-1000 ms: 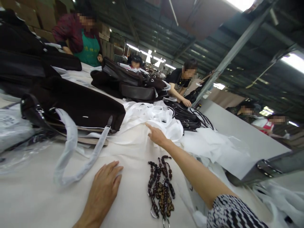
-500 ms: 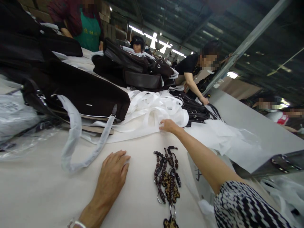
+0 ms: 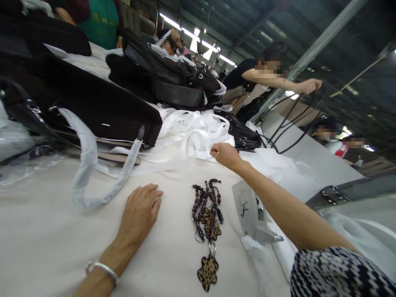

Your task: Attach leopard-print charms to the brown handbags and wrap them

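My left hand (image 3: 140, 212) lies palm down on the pale table (image 3: 173, 247), fingers loosely spread and holding nothing. My right hand (image 3: 226, 156) is reached forward beside a heap of white strips (image 3: 198, 130), its fingers curled together; whatever is in them, if anything, is hidden. Between my arms lie dark braided straps (image 3: 206, 206) with metal rings and leopard-print charms (image 3: 208, 272). At the left, a dark brown bag (image 3: 93, 99) rests on the table with a handle (image 3: 88, 161) wrapped in white.
More dark bags (image 3: 179, 93) are piled behind the strips. A person in black (image 3: 241, 76) lifts black cords (image 3: 287, 119) at the right. Another person in a green apron (image 3: 100, 24) stands at the back left. White sheets (image 3: 275, 169) lie near my right arm.
The other person's hand has risen, pulling black cords up from the pile. My right hand has closed and drawn away from the white strips' edge. The view has shifted slightly.
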Tool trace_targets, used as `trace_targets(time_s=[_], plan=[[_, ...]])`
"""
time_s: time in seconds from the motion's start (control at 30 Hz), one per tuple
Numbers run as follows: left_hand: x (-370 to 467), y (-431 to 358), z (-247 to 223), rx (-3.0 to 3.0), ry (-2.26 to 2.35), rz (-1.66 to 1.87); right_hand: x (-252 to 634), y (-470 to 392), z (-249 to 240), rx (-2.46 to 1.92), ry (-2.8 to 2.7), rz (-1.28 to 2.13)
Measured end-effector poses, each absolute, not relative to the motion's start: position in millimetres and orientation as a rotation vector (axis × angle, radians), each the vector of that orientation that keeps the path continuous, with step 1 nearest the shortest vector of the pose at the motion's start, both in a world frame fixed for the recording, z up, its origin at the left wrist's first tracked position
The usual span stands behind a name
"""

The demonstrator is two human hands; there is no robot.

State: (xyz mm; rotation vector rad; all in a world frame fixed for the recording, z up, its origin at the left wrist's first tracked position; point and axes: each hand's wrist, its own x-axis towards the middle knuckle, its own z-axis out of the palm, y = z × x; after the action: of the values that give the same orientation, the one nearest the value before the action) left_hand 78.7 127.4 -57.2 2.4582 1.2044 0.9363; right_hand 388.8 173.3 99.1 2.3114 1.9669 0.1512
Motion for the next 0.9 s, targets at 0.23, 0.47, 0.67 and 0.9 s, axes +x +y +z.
trace_targets(time_s=[0.23, 0.47, 0.67, 0.9], plan=[[77, 131, -59, 2.51, 1.175, 0.955, 351, 15, 78, 2.313, 1.86, -0.211], [74, 143, -69, 2.468, 1.16, 0.941, 344, -94, 25, 2.383, 1.875, -0.115], [75, 143, -66, 2.404, 1.202, 0.886, 347, -140, 5, 2.594, 1.808, -0.135], [73, 140, -61, 2.468, 1.16, 0.736, 343, -167, -5, 2.786, 1.901, -0.085]])
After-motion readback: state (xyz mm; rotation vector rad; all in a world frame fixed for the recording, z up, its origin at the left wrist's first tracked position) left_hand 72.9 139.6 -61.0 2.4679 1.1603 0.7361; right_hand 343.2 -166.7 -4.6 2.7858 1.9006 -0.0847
